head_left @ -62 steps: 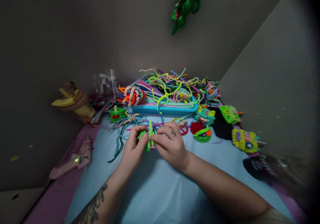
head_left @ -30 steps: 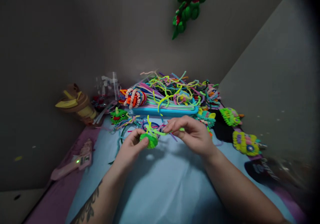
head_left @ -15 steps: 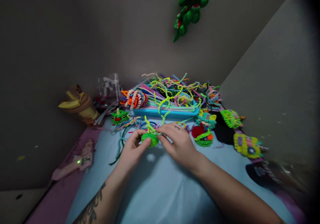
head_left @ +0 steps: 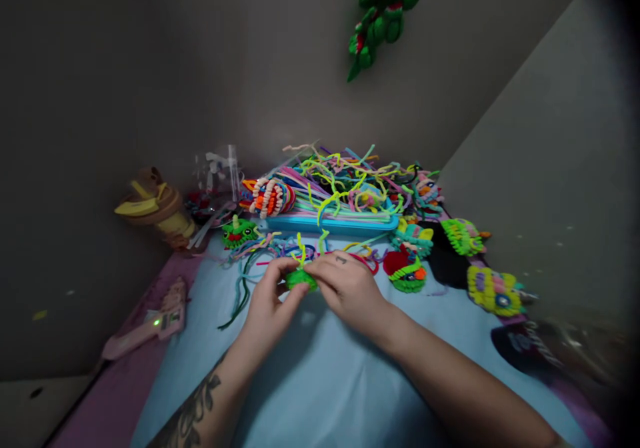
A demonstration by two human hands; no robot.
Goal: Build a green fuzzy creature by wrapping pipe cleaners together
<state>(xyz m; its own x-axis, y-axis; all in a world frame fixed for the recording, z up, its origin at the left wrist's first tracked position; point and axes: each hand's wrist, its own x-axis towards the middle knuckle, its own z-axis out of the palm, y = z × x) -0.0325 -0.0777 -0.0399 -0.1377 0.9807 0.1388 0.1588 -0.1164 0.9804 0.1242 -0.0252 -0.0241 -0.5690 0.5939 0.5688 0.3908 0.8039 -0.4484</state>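
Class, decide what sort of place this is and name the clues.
Most likely a craft table: a blue tray heaped with fuzzy stems, several fuzzy figures near it, and a green fuzzy piece held in the left hand.

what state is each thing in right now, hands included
green fuzzy piece: held up, light green ends sticking up
left hand: curled around that piece
right hand: bunched against it, exact grip hidden
blue tray: heaped above its rim with fuzzy stems
pink device: lying down, green light on
green figures: hanging
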